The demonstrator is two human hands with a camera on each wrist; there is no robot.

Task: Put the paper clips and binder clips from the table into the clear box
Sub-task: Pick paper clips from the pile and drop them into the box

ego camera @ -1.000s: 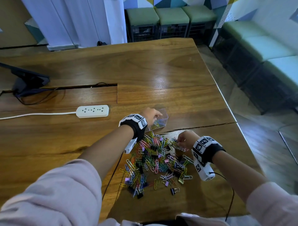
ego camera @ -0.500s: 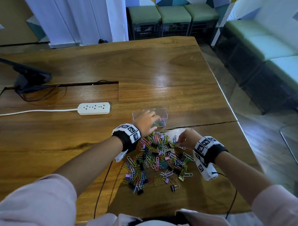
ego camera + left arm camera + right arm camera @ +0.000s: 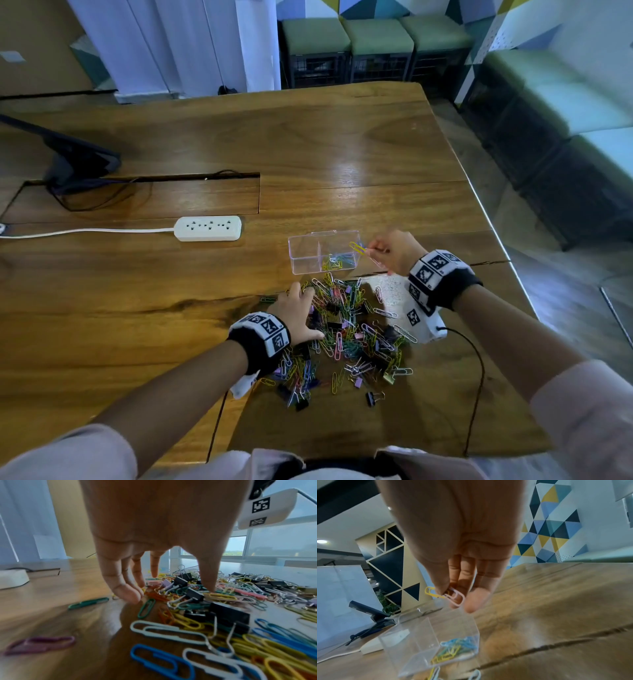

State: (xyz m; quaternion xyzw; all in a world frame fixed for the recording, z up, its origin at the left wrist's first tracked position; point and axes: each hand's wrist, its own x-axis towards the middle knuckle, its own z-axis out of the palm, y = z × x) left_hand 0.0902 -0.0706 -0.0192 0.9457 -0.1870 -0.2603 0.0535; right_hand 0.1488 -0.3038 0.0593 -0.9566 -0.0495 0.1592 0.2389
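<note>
Wooden bench (image 3: 342, 144) seen from above: its right edge runs just beyond the right hand (image 3: 399, 251), and bare wood lies beyond and to the left of both hands as far as a white power strip (image 3: 208, 228) and a dark stand (image 3: 73, 161). A dark crack in the wood (image 3: 556, 644) passes below the right hand, on the near side of the box. The right hand is raised at the right end of the clear box (image 3: 323, 251); its thumb and fingers (image 3: 471, 580) are closed in a pinch on a yellow paper clip (image 3: 433, 593) and a pink paper clip (image 3: 456, 597), held over the box's right end. The left hand (image 3: 298, 317) lies on the left edge of the pile of clips (image 3: 349, 337), fingers (image 3: 126, 585) straight, spread and pointing down, tips touching the clips and gripping none. The box is open-topped, with an inner divider; yellow, green and blue paper clips (image 3: 455, 651) lie in the right compartment, the one nearer the right fingers, and the left compartment shows bare. The pile sits just on the near side of the box, between the two wrists, a loose mix of coloured paper clips with black binder clips (image 3: 228, 613) among them; a few strays, such as a green clip (image 3: 88, 603), lie apart to the left of the left fingers.
</note>
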